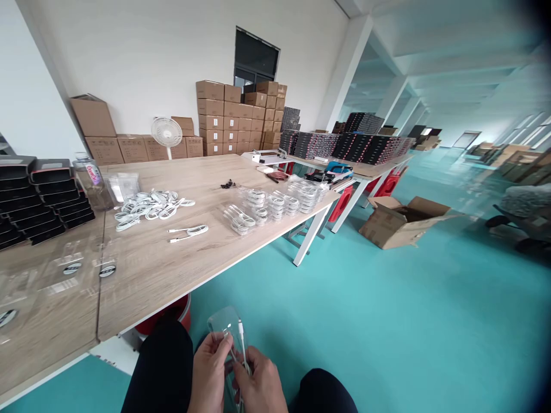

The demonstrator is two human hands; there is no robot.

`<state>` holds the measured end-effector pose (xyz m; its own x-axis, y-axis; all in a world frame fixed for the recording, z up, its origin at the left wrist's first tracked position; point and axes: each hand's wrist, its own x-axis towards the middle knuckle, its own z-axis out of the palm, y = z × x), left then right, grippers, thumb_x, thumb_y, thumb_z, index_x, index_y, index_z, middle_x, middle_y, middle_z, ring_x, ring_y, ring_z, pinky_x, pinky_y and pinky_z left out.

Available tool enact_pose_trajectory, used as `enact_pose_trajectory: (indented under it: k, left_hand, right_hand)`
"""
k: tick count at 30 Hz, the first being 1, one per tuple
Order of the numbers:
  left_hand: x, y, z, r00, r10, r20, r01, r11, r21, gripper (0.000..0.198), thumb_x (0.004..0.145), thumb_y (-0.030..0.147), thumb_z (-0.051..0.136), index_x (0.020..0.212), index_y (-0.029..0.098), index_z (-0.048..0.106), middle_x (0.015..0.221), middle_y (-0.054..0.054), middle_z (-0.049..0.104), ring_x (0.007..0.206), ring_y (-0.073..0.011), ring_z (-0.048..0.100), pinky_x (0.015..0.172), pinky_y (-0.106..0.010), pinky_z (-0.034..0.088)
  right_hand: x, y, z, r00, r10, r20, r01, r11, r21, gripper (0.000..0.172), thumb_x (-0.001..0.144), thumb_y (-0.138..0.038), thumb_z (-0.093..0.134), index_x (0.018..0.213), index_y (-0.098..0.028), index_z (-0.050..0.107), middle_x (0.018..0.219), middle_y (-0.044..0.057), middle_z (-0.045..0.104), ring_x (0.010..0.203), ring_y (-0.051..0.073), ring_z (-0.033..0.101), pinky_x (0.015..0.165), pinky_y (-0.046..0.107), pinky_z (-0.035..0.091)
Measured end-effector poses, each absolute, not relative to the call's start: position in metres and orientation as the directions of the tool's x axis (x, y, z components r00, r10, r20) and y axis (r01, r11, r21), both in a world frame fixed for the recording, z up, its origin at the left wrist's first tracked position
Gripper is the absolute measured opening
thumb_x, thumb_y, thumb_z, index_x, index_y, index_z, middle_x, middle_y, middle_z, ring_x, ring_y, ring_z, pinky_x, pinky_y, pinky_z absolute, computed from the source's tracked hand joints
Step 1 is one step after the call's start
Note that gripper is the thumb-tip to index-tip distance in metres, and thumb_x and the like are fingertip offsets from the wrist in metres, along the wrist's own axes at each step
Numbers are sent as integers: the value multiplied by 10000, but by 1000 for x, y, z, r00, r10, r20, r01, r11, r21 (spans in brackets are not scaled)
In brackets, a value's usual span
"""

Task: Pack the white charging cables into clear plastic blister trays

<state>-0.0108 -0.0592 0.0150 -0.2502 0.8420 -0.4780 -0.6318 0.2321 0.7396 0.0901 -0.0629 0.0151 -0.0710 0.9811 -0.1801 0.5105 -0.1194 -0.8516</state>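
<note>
Above my lap, between my knees, my left hand (210,367) pinches the left edge of a clear plastic tray (224,317). My right hand (258,378) is closed around a white charging cable (241,335), pressed against the tray; one plug points up past my fingers. The lower part of the cable and tray is mostly hidden by my hands. On the table to the left lies a single coiled white cable (189,232), with a pile of white cables (150,206) behind it.
Packed clear trays (275,203) stand along the right end of the wooden table (159,269). Black boxes (38,195), a bottle (91,180) and clear inserts (71,267) are on the left. An open carton (398,223) sits on the floor; a red bin (183,312) is under the table.
</note>
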Motion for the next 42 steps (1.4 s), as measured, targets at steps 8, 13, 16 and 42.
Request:
enact_pose_trajectory:
  k: [8,13,16,42]
  left_hand:
    - [-16,-53,17,-222,830,-512,-674,249,696,365,577,341,887,655,201,559,539,53,572,518,-125,534,504,-238,421]
    - [-22,-49,24,-241,876,-417,-592,208,779,408,595,443,881,654,204,555,543,53,564,527,-119,505,527,-245,416]
    - [-21,-49,30,-273,882,-384,-563,178,807,417,587,478,882,663,200,580,567,62,537,555,-114,494,540,-240,413]
    - [-27,-53,47,-62,896,-440,-666,292,687,508,585,338,920,1000,183,672,843,-57,758,801,-207,695,761,-315,531]
  right_hand:
    - [91,-61,14,-138,990,7,858,123,-499,141,894,-210,543,819,-234,659,699,99,764,623,276,716,527,303,224]
    - [97,-61,9,-129,988,82,776,152,-612,113,947,-334,558,966,-259,641,783,36,765,659,233,719,563,271,337]
    - [101,-60,11,-124,975,185,816,206,-540,228,994,-380,481,911,-249,649,880,55,725,712,214,700,604,270,375]
    - [109,-54,47,-282,930,236,929,326,-177,265,925,-141,527,681,-216,598,656,1,638,530,130,563,524,299,203]
